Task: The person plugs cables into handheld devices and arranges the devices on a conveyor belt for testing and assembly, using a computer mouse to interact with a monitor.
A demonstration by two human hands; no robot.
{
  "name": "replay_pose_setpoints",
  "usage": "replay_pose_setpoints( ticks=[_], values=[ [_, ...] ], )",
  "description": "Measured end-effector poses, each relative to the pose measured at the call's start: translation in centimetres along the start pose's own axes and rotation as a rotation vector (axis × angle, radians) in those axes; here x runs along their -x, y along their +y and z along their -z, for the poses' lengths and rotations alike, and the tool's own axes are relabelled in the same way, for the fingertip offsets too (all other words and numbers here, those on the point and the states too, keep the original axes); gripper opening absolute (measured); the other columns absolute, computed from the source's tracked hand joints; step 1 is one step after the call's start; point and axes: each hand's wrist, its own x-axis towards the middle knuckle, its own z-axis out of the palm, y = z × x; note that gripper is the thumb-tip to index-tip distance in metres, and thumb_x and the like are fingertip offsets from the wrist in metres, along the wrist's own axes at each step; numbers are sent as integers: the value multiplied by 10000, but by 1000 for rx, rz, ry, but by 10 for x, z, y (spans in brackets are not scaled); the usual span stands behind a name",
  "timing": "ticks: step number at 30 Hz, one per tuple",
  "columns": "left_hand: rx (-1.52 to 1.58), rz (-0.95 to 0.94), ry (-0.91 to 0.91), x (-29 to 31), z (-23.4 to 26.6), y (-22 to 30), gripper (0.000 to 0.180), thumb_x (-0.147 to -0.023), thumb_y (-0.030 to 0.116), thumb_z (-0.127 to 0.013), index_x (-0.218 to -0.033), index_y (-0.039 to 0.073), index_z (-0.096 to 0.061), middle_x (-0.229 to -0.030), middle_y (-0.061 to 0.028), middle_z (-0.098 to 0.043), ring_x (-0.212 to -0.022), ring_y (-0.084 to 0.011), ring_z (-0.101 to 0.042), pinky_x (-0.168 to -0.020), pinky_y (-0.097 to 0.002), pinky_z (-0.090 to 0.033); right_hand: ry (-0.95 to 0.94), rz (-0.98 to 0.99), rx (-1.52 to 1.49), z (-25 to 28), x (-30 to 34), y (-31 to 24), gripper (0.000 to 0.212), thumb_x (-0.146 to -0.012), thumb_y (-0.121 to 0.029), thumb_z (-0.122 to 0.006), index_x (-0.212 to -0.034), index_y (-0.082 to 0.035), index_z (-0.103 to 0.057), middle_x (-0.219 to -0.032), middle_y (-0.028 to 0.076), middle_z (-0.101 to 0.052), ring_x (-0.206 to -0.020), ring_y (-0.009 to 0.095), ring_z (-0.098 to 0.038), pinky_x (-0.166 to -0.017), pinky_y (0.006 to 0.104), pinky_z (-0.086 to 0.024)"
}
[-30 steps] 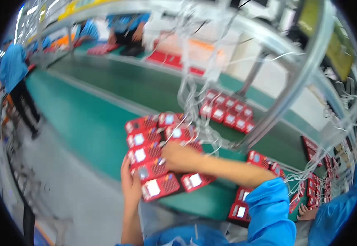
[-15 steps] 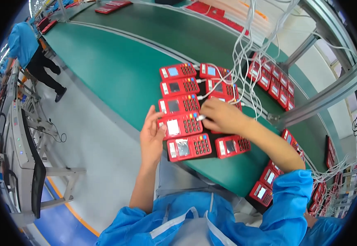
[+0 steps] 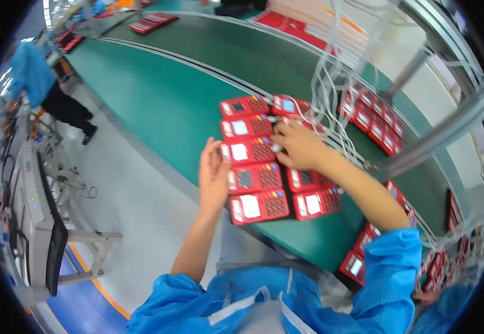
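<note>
blue sleeves [image 3: 389, 273] come in from the lower edge. the left hand [image 3: 213, 181] is loosely open, fingers half curled at the left edge of the middle red payment terminal [image 3: 247, 150] in a column of five; whether it presses there, i cannot tell. the right hand [image 3: 303, 146] is narrow, fingertips pinching a white plug [image 3: 276, 148] at that terminal's keypad end. a second column stands just to the right, partly covered by this hand. the terminals carry white stickers [image 3: 235, 209] left of their screens, the print too small and blurred to read; some screens glow white, others look dark. all this sits on a green bench [image 3: 158, 117]. beyond hang white cables [image 3: 331, 119], then more labelled terminals [image 3: 376, 123] in rows. far left, a person in blue [image 3: 33, 75] stands beside the bench.
</note>
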Motion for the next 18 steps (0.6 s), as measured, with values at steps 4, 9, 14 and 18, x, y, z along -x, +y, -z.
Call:
replay_pose_setpoints(
  ticks=[4, 9, 14, 18],
  values=[
    [-82, 14, -19, -34, -5, -10, 461, -917, -63, -455, -1360, 46, -383, -1568, -216, -122, -1435, -302, -224, -1135, -374, -262, -35, -38, -62, 5, -5, -5, 214, -743, -146, -662, -927, -45, -619, -1010, 103, -561, -960, 292, -538, -853, 408, -454],
    [-124, 72, -69, -40, 0, -11, 466, -905, -101, -429, -1351, 29, -393, -1567, -221, -120, -1463, -323, -121, -1149, -374, -233, 140, 105, -4, 6, -9, 1, 261, -736, -119, -681, -954, -33, -567, -962, 114, -581, -935, 302, -556, -834, 395, -432],
    [-86, 24, -56, -44, 10, -12, 469, -877, -125, -455, -1302, 71, -469, -1573, -217, -89, -1414, -291, -274, -1108, -360, -313, -42, 49, -179, 10, -14, 12, 312, -772, -232, -691, -1007, -64, -574, -793, 142, -641, -668, 331, -629, -603, 431, -497],
    [10, 104, -65, -42, 12, 3, 453, -881, -111, -471, -1306, 43, -448, -1578, -209, -22, -1450, -301, -183, -1135, -369, -276, 236, -6, -227, 11, -19, 30, 329, -814, -400, -721, -879, -85, -654, -657, 115, -640, -560, 330, -626, -500, 399, -489]
  ],
)
